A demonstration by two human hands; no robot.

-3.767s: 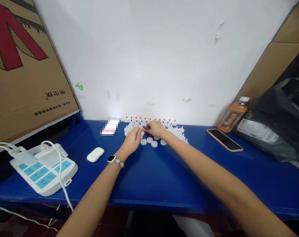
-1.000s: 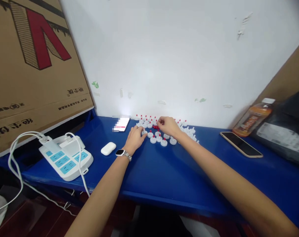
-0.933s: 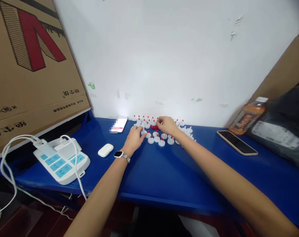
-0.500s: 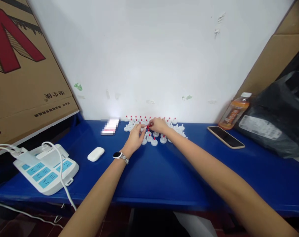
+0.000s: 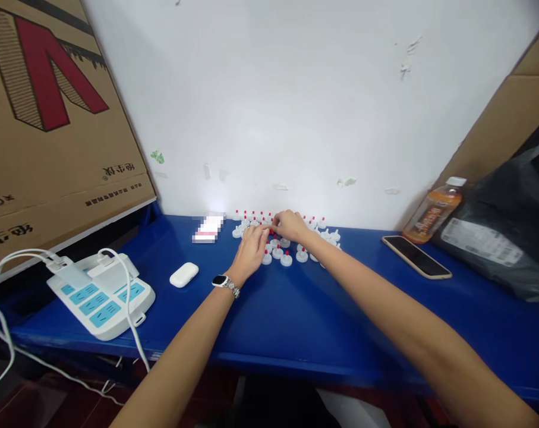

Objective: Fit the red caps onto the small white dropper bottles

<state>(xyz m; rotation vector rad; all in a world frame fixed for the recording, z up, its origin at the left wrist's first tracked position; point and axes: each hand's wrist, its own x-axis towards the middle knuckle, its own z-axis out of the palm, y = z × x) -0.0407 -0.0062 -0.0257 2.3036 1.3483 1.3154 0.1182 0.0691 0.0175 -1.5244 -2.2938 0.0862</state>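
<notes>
Many small white round bottle caps with pointed nozzles, several wearing red tips, stand grouped on the blue table (image 5: 269, 321) near the wall. My left hand (image 5: 251, 249) is among them at the left, back upward and fingers curled together. Whatever it may hold is hidden. Opposite it, my right hand (image 5: 291, 226) has thumb and fingers pinched close to the left fingertips. A bit of red shows just below the meeting fingers, but I cannot tell what is in the pinch. Close in front of the hands are a red-tipped white nozzle cap (image 5: 286, 259) and others like it.
On the left lie a white power strip (image 5: 147, 297) with cables and a white earbud case (image 5: 184, 274). At right are a phone (image 5: 416, 257), an orange drink bottle (image 5: 434, 211) and a black plastic bag (image 5: 510, 208). A large cardboard box (image 5: 86, 137) leans at left.
My left hand has turned more palm-down, and the white cap seen between its fingers earlier is out of sight. The right hand stays pinched beside it. The whole view has shifted slightly.
</notes>
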